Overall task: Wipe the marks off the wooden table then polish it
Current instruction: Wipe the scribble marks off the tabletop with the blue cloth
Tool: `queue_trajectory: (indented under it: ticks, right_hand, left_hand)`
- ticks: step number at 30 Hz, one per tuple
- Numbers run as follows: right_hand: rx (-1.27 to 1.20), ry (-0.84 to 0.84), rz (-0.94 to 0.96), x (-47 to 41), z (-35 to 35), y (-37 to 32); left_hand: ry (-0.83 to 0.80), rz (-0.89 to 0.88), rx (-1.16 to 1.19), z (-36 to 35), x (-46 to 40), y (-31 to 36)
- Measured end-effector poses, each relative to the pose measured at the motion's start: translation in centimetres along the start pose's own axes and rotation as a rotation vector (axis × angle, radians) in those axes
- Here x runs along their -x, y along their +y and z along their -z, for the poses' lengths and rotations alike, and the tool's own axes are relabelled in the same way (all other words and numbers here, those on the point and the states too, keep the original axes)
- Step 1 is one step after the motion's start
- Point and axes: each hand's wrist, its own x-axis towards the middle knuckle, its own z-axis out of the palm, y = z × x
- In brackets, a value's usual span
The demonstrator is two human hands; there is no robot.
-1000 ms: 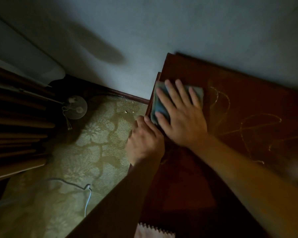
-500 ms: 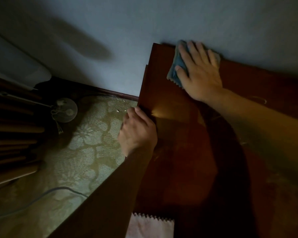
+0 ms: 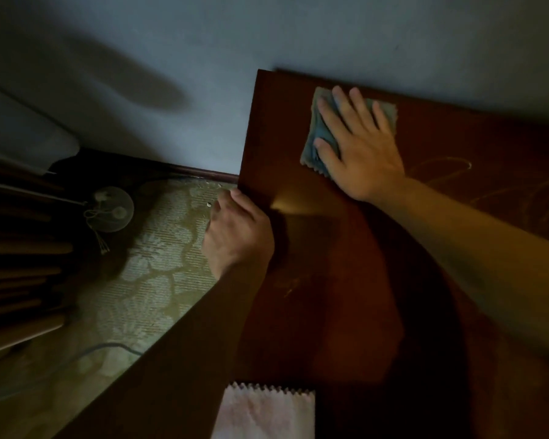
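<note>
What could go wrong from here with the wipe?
1. The blue cloth sits under the right hand near the table's far left corner; a stroke further left could run it off the edge.
2. The chalky scribbles lie to the right of the hand, unwiped; in this dim light faint ones could be missed.
3. The pale cloth lies at the near edge, close to the left arm, and might get knocked off.
</note>
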Motion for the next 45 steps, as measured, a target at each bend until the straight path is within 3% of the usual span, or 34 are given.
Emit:
queue_trajectory:
  ticks: [5, 8, 11, 15, 18, 25, 29, 34, 37, 45]
  right_hand:
    - [-0.021, 0.019, -0.028, 8.2, -2.0, -4.4]
    - [-0.051, 0.006, 0.106, 13.5, -3.4, -5.5]
    - [-0.029, -0.022, 0.218, 10.7, -2.7, -2.5]
    - [-0.056, 0.033, -0.074, 2.4, -0.9, 1.3]
    - [-0.045, 0.028, -0.145, 1.4, -1.0, 0.7]
    - [-0.042, 0.005, 0.024, 14.2, -3.8, -6.0]
    - [0.006, -0.022, 0.234, 11.7, -3.1, -3.3]
    - [-0.079, 0.06, -0.127, 0.7, -0.8, 2.1]
    - [-0.076, 0.067, -0.175, -0.5, -1.0, 1.4]
    - [-0.088, 0.022, 0.076, 14.5, -3.5, -5.2]
  left_hand:
    - [0.007, -0.003, 0.006, 0.2, 0.1, 0.2]
    - [0.021, -0.01, 0.011, 0.2, 0.2, 0.1]
    - [0.017, -0.007, 0.0, 0.1, 0.1, 0.1]
    - [0.013, 0.002, -0.013, 0.1, 0.1, 0.2]
    - [0.022, 0.013, -0.032, 0.2, 0.2, 0.3]
    - [0.035, 0.001, -0.037, 0.4, 0.4, 0.6]
    - [0.034, 0.005, -0.064, 0.2, 0.4, 0.6]
    - [0.033, -0.001, -0.092, 0.2, 0.2, 0.5]
    - [0.044, 0.004, -0.098, 0.1, 0.2, 0.5]
    - [0.072, 0.005, -0.082, 0.1, 0.3, 0.5]
